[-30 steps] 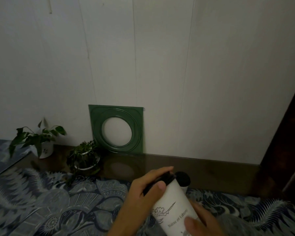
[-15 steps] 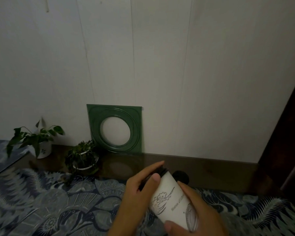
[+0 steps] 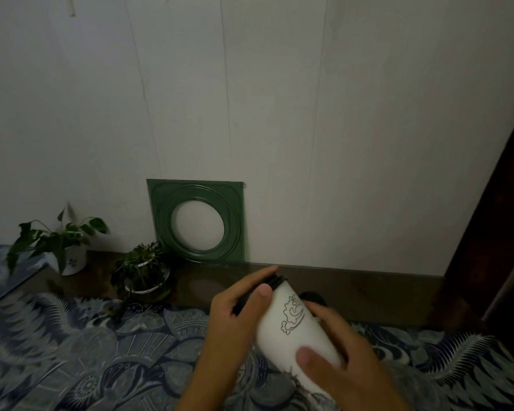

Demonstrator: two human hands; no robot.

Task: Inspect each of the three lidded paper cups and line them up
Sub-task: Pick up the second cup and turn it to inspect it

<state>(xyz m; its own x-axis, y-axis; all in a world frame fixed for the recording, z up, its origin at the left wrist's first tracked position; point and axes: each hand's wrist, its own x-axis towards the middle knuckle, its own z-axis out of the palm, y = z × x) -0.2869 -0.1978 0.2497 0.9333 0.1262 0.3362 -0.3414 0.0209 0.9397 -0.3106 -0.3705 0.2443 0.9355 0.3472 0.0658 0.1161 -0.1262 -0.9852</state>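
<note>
Both hands hold the white paper cup with a black lid (image 3: 294, 324) tilted above the blue patterned cloth (image 3: 86, 351), left hand (image 3: 235, 318) curled round the lid end, right hand (image 3: 336, 351) round the base: turn slowly, don't crush the wall.

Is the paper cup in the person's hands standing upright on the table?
No: the white cup is held tilted off the table, left hand at its black lid, right hand near its base.

Dim, murky light; wide-angle edge distortion
</note>
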